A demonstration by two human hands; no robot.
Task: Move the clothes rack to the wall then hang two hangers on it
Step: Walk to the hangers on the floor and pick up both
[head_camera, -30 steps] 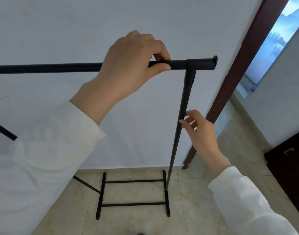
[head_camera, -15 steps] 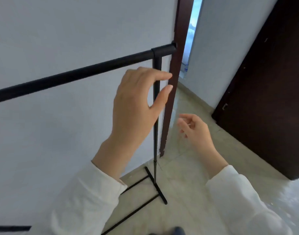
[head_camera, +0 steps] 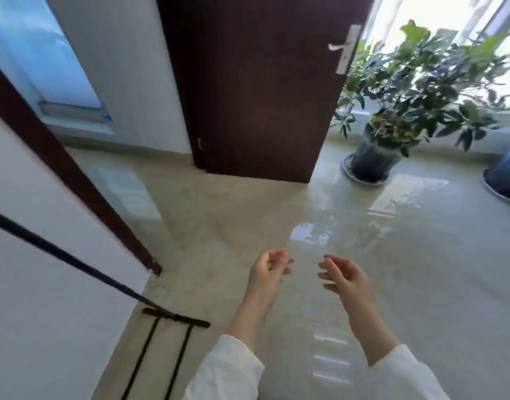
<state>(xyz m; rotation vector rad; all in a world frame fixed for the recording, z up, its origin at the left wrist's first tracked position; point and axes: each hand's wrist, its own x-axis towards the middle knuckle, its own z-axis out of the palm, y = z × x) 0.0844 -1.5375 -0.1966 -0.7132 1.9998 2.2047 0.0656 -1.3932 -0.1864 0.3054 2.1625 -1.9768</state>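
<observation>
The black clothes rack (head_camera: 74, 262) stands against the white wall at the left; only one upright and its foot bars on the floor show. My left hand (head_camera: 268, 269) and my right hand (head_camera: 344, 277) float over the floor in the middle, well right of the rack. Both hands hold nothing, fingers loosely curled and apart. No hangers are in view.
A dark brown door (head_camera: 265, 88) stands open ahead, with a doorway and dark frame (head_camera: 60, 166) to its left. A potted plant (head_camera: 392, 111) and a blue pot (head_camera: 505, 177) sit at the right by a bright window. Glossy beige tile floor (head_camera: 392, 255) spreads between.
Both hands have let go of the rack and dropped low. The view has swung right, away from the wall, so the rack now sits at the left edge.
</observation>
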